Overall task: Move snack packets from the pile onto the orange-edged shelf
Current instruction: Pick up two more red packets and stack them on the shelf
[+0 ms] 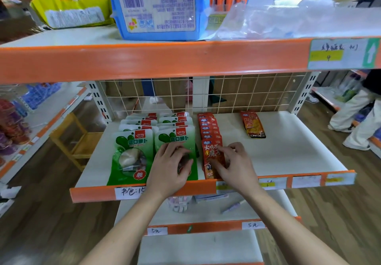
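Note:
The orange-edged shelf (288,151) holds two overlapping rows of green-and-white snack packets (129,155) on the left. Beside them runs a row of red snack packets (208,126). My left hand (171,168) rests on the front green packet (175,138) of the right green row, fingers bent over its window. My right hand (235,165) pinches the front red packet (212,155) by its right edge, index finger and thumb on its face. One orange-yellow packet (252,124) lies alone further back. No loose pile is in view.
A wire mesh panel (247,93) closes the shelf's back. The upper shelf carries a blue pack (156,9), a yellow bag (72,11) and clear plastic. A wooden stool (76,139) stands left. A person's legs (358,116) are at the right. Lower shelves (206,213) sit below.

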The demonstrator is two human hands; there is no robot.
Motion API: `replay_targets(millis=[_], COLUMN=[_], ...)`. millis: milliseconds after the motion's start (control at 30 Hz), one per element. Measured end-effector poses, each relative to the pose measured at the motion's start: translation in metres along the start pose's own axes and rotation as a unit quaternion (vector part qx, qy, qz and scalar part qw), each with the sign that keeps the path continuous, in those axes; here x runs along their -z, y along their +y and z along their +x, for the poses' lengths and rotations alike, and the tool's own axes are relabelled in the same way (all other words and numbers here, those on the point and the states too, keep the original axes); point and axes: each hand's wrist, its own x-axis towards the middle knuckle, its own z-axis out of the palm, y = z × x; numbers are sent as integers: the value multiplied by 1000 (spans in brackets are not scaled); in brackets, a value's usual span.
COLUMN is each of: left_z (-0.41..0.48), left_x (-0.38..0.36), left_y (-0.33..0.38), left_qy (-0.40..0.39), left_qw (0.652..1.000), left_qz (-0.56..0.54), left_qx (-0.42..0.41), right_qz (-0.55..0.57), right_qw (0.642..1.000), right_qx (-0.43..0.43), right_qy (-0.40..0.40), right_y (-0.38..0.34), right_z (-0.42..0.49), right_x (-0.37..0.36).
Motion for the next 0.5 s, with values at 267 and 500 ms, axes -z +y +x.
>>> replay_targets(millis=[267, 500], left_z=[0, -12], left_x=[2, 9], left_y=[4, 10], left_qy=[-3, 30], left_qw=[1000, 998], left_qz=[20, 15], left_qx=[21, 50], right_qz=[-23, -8], right_qw=[999, 999], right_qx=[14, 9], right_qy=[-30, -33], right_y=[0, -3], right_z=[0, 0], right_x=[2, 4])
